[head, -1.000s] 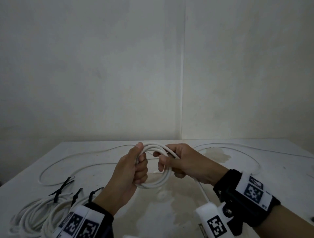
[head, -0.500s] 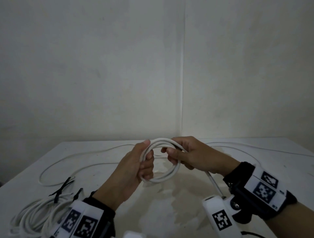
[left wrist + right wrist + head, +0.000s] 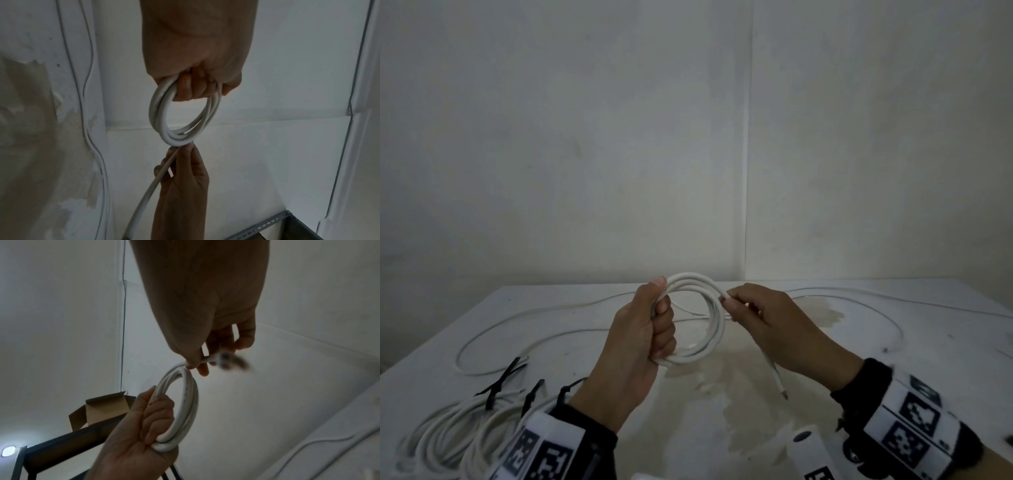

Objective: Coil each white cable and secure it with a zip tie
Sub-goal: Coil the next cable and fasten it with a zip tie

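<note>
A white cable coil (image 3: pixel 714 322) of several loops hangs upright above the table. My left hand (image 3: pixel 650 329) grips its left side, fingers curled through the ring (image 3: pixel 186 88). At the coil's right side my right hand (image 3: pixel 746 308) pinches the cable's tail (image 3: pixel 164 172) between thumb and fingers. The tail runs under that hand and its free end (image 3: pixel 779 383) hangs down over the table. In the right wrist view the coil (image 3: pixel 185 410) sits between both hands and the cable end (image 3: pixel 228 360) is blurred.
Coiled white cables (image 3: pixel 448 435) bound with black zip ties (image 3: pixel 500 380) lie at the table's front left. Loose white cable (image 3: pixel 534 325) loops over the white table (image 3: pixel 928 342), which carries a brown stain. Bare walls meet in a corner behind. A cardboard box (image 3: pixel 102 408) on a dark shelf shows beyond.
Both hands rose with the coil. My right hand moved from inside the ring to its right rim, laying on another loop. The tail has shortened and its free end now hangs in view.
</note>
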Demonstrator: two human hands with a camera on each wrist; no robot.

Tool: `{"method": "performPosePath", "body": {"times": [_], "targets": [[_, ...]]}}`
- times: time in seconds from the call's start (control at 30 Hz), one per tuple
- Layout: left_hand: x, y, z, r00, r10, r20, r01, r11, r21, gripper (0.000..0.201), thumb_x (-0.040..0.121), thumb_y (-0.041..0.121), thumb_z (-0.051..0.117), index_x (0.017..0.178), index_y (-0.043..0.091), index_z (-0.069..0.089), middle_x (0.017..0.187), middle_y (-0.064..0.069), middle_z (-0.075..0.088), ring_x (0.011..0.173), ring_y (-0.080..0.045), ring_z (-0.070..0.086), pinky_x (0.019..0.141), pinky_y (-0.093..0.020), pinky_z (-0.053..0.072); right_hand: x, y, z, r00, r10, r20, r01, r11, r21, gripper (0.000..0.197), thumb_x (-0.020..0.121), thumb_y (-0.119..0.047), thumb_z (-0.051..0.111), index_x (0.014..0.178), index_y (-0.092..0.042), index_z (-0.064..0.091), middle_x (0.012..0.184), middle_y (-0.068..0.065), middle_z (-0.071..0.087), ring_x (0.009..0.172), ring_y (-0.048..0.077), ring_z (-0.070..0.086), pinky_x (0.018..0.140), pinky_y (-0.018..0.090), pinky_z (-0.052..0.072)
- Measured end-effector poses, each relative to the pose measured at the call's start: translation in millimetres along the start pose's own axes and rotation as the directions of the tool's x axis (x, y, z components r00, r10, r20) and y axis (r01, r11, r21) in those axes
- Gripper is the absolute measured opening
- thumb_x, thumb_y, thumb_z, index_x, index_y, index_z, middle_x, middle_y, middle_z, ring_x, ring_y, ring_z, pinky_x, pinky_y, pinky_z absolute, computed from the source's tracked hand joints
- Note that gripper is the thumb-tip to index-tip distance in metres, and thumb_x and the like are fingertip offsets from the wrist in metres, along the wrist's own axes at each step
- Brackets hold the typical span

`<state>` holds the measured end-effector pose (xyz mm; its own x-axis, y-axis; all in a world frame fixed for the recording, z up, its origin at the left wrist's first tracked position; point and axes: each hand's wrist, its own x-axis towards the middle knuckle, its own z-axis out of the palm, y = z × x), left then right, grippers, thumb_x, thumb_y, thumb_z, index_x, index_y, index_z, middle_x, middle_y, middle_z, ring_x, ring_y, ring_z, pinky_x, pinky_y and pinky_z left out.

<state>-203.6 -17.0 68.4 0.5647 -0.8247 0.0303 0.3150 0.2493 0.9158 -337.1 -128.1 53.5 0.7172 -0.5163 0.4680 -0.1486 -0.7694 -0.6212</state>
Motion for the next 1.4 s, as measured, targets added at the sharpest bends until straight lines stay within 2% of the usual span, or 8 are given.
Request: {"method": "performPosePath", "body": {"times": [0.2,0.33,0.53,0.7,0.9,1.0,1.13,1.4], "targets": [[1.7,-0.8,0.6,1.0,-0.003,0.013,0.005,0.986,-0.166,0.041,0.093,0.029,0.04,0.055,0.016,0.032,0.036,0.009,0.019,0.026,-0.003,0.015,0.03,-0.011,0.014,6.8,-2.3,8.1,0.992,0.09,-0.09,-0.076,0.985,0.155,0.021,0.093,-0.025,0.051,0.086,-0.019,0.07,0.056,-0.022,0.054,0.053,0.0,0.046,0.055,0.011,0.034],[2.4,-0.5,-0.4,1.0,0.011,0.005,-0.01,0.985,-0.171,0.041,0.093,0.029,0.04,0.055,0.016,0.032,0.036,0.009,0.019,0.026,-0.002,0.015,0.029,-0.011,0.014,7.3,-5.8,12.9,0.984,0.075,-0.16,-0.045,0.983,0.179,0.019,0.091,-0.021,0.054,0.097,-0.02,0.072,0.069,-0.013,0.061,0.061,-0.003,0.054,0.06,0.009,0.038],[3.6,-1.8,2.2,0.998,0.031,-0.059,-0.043,0.976,-0.212,0.041,0.093,0.031,0.039,0.056,0.016,0.031,0.034,0.007,0.018,0.026,-0.003,0.015,0.029,-0.012,0.015,-0.7,-25.8,25.6,0.991,0.136,0.011,-0.125,0.871,0.475,0.035,0.098,-0.031,0.027,0.099,-0.015,0.057,0.078,-0.011,0.065,0.057,-0.005,0.049,0.06,0.006,0.037],[1.7,-13.2,10.9,0.999,0.043,-0.031,-0.049,0.967,-0.251,0.041,0.095,0.031,0.037,0.057,0.016,0.034,0.037,0.006,0.022,0.029,-0.005,0.019,0.031,-0.015,0.021,1.7,-27.2,42.6,0.961,0.187,-0.204,-0.055,0.851,0.522,0.019,0.097,-0.028,0.033,0.088,-0.026,0.049,0.055,-0.009,0.052,0.061,0.01,0.047,0.059,0.012,0.037],[5.5,-10.2,-5.4,0.981,-0.067,0.182,0.07,0.998,-0.006,0.044,0.092,0.023,0.028,0.058,0.005,0.05,0.045,-0.007,0.042,0.042,-0.021,0.048,0.06,-0.035,0.045,5.4,-12.0,26.1,0.983,0.087,-0.16,-0.038,0.957,0.287,0.018,0.097,-0.031,0.037,0.083,-0.028,0.049,0.051,-0.008,0.05,0.052,0.006,0.046,0.055,0.021,0.038],[9.9,-2.3,-9.9,0.962,-0.176,0.208,0.159,0.983,0.093,0.055,0.096,0.036,0.028,0.061,0.002,0.054,0.042,-0.005,0.038,0.037,-0.019,0.044,0.05,-0.029,0.049,1.8,-14.7,19.9,0.999,-0.005,-0.035,0.009,0.995,0.104,0.015,0.097,-0.032,0.037,0.089,-0.024,0.047,0.058,-0.007,0.047,0.054,0.008,0.045,0.055,0.022,0.035],[3.3,-4.7,2.1,0.981,-0.16,0.111,0.143,0.979,0.148,0.054,0.094,0.046,0.036,0.053,0.011,0.041,0.04,0.004,0.021,0.03,-0.008,0.019,0.034,-0.018,0.028,1.3,-17.8,17.0,0.999,-0.03,0.013,0.03,0.998,0.058,0.023,0.097,-0.031,0.037,0.102,-0.013,0.052,0.059,-0.005,0.046,0.055,0.01,0.043,0.055,0.023,0.034],[-2.4,-5.9,-0.1,0.953,-0.238,0.189,0.194,0.955,0.224,0.05,0.094,0.036,0.038,0.05,0.012,0.043,0.043,0.003,0.022,0.032,-0.009,0.019,0.037,-0.021,0.031,-3.1,-20.1,8.6,0.989,-0.058,0.133,0.059,0.998,-0.004,0.019,0.097,-0.032,0.036,0.095,-0.016,0.048,0.058,-0.005,0.045,0.052,0.008,0.042,0.052,0.02,0.032]]}}
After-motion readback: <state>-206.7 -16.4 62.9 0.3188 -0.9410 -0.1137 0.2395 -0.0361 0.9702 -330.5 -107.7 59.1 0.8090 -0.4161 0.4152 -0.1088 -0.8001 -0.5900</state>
